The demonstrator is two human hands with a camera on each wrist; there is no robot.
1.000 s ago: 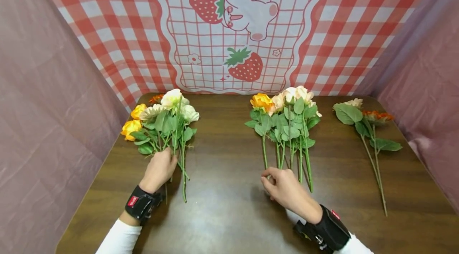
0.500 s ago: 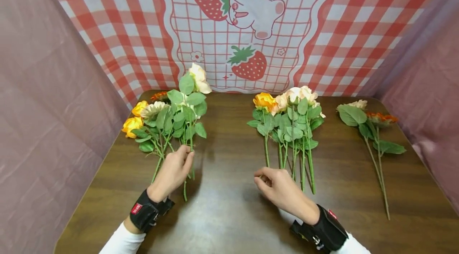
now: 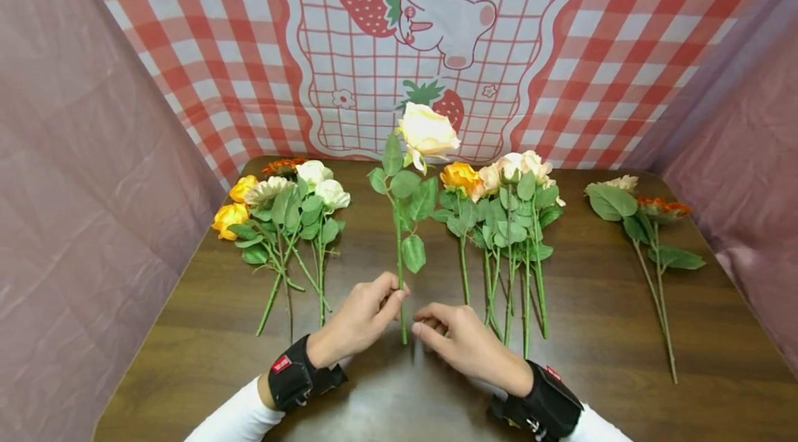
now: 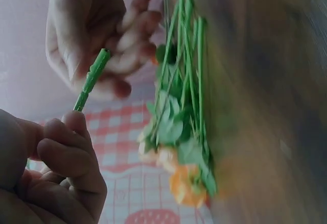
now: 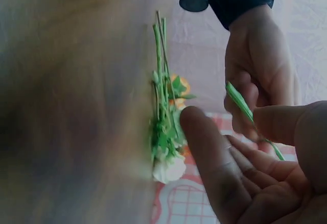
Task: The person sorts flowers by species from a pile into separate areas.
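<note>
A cream rose on a green leafy stem stands upright at the middle of the head view. My left hand pinches it low on the stem between thumb and fingers. Below the grip, the cut stem end juts out toward my right hand in the left wrist view. My right hand is just to the right of the stem, holding nothing, with fingers loosely bent. In the right wrist view its thumb and fingers spread apart close around the stem end.
On the brown table, a left bunch has yellow, white and orange flowers. A middle bunch has peach roses and one orange. Two long-stemmed flowers lie at the right. A checked cloth hangs behind.
My left hand has lifted the cream rose out of the left bunch and carried it right to the middle. My right hand has shifted left toward the stem, away from the middle bunch.
</note>
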